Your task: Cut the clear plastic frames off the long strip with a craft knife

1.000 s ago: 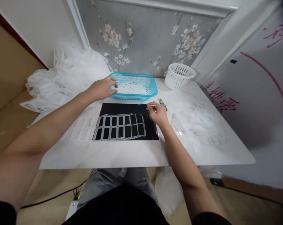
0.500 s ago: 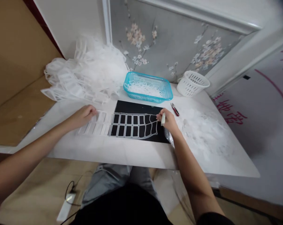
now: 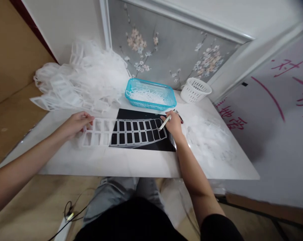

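Observation:
A long translucent plastic sheet (image 3: 99,133) with two rows of rectangular openings lies across the table, its right half over a black mat (image 3: 141,115). At the sheet's upper left end, my left hand (image 3: 79,123) is closed with thumb and fingers pinching its edge. My right hand (image 3: 174,124) is closed around a slim white pen-like tool (image 3: 165,123). The tool slants down to the left, its tip at the sheet's curved right end; whether it touches cannot be made out. Partly hidden behind my right hand is a small dark tool (image 3: 178,115).
A heap of similar white plastic sheets (image 3: 91,77) fills the back left. Behind the mat stands a blue basket (image 3: 151,104) of thin white strips, beside a white basket (image 3: 195,92). Loose clear scraps (image 3: 209,140) cover the right side of the table (image 3: 111,164).
My right hand has turned the white tool from nearly upright to slanting over the sheet's right end. The sheet now lies straighter, with my left hand at its left end. The view has swung right.

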### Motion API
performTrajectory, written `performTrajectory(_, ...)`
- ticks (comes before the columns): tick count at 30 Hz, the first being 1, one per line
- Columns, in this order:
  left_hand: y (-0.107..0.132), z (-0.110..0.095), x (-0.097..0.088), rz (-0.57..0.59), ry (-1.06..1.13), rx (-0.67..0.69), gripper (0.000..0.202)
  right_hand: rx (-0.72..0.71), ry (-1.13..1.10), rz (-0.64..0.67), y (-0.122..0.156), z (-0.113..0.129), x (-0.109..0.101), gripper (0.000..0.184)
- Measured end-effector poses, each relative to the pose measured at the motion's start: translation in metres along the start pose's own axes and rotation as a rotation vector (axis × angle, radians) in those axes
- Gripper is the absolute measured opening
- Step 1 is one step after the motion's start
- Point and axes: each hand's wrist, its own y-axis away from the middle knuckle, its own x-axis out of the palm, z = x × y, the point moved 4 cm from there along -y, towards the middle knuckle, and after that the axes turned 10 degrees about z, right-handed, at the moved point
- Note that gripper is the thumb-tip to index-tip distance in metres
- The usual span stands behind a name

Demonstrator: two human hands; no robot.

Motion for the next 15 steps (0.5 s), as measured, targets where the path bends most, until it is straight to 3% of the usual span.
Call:
performTrajectory(3, 0.012, -0.023, -0.003, -0.233, -0.509, 0.225, 0.036, 0.000, -0.143, 0.000, 0.010, 0.022, -0.007, 0.040)
performTrajectory(4, 0.018, -0.034, 0.002, -0.305, -0.707, 0.325, 0.036, 0.012, -0.245, 0.071, 0.013, 0.028, -0.005, 0.047)
performTrajectory(6, 0.024, -0.055, 0.022, -0.337, -0.961, 0.429, 0.035, 0.037, -0.449, 0.265, 0.020, 0.039, 0.006, 0.057)
performTrajectory(8, 0.018, -0.070, 0.048, -0.233, -1.094, 0.396, 0.034, 0.049, -0.573, 0.399, 0.027, 0.047, 0.021, 0.057)
performTrajectory(10, 0.010, -0.083, 0.078, -0.138, -1.151, 0.409, 0.035, 0.032, -0.608, 0.409, 0.030, 0.049, 0.033, 0.052)
performTrajectory(12, 0.012, -0.096, 0.110, -0.070, -1.110, 0.631, 0.036, 0.027, -0.637, 0.371, 0.030, 0.045, 0.044, 0.048)
performTrajectory(14, 0.027, -0.104, 0.140, 0.026, -0.963, 0.937, 0.035, 0.050, -0.702, 0.343, 0.029, 0.037, 0.051, 0.043)
performTrajectory(15, 0.037, -0.106, 0.151, 0.078, -0.854, 1.028, 0.031, 0.061, -0.728, 0.336, 0.028, 0.033, 0.053, 0.043)
